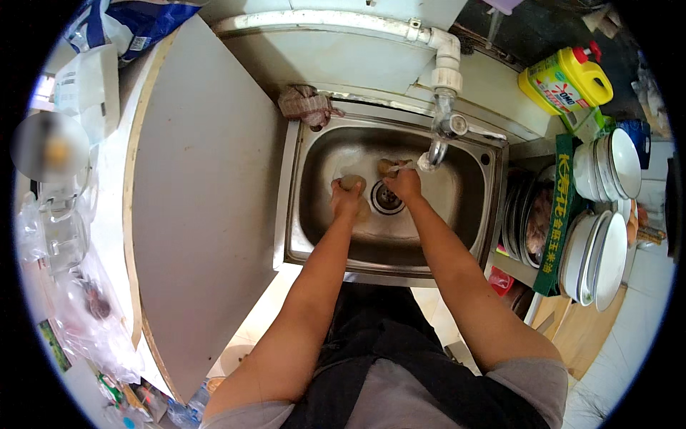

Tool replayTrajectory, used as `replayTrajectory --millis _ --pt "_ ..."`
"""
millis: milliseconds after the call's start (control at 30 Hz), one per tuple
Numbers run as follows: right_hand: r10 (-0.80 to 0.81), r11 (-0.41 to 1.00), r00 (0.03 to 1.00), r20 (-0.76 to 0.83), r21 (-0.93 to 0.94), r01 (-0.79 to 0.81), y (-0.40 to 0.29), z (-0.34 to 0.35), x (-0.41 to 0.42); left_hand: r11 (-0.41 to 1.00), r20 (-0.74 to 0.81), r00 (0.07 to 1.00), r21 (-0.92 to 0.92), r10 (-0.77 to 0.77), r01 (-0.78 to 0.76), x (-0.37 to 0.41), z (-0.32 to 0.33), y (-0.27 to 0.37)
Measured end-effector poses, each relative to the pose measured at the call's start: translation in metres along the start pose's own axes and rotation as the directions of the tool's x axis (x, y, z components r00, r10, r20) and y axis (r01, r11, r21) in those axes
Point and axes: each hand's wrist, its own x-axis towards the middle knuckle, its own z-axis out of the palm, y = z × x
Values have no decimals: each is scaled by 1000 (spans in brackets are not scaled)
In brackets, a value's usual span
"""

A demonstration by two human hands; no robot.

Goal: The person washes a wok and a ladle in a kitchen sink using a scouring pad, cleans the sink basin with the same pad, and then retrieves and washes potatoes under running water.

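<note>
Both of my hands are down in a stainless steel sink (375, 252). At the left of the drain (388, 197), my left hand (347, 201) is closed around a roundish, brownish-green item (352, 184) that I cannot name for sure. A similar pale brown thing (364, 211) lies beside that hand, partly hidden. My right hand (404, 184), just above the drain, holds a thin whitish piece (399, 168) at its fingertips. Against its fingers is another brownish item (384, 167). The metal faucet (442, 128) hangs over the sink at the upper right of this hand.
A cloth (304, 104) lies on the sink's upper left corner. On the left rises a grey panel (209, 177). At the right stand stacked white bowls (624, 163), plates (611, 263), a green carton strip (554, 220) and a yellow detergent bottle (563, 80). A white pipe (321, 19) crosses the wall.
</note>
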Motion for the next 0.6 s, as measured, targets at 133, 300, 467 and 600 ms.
replayTrajectory --millis 133,300,467,600 --pt "-39 977 999 14 212 35 10 -23 1 997 -10 1000 67 -23 24 17 20 6" --pt "-282 957 939 -195 7 289 13 -46 -14 990 -142 982 -91 -123 111 23 45 23" --pt "-137 975 991 0 176 135 -1 -53 -18 917 -288 876 -219 -388 335 16 41 41" --pt "-150 982 988 35 120 145 -11 -57 -14 886 -292 889 -410 -352 216 17 40 32"
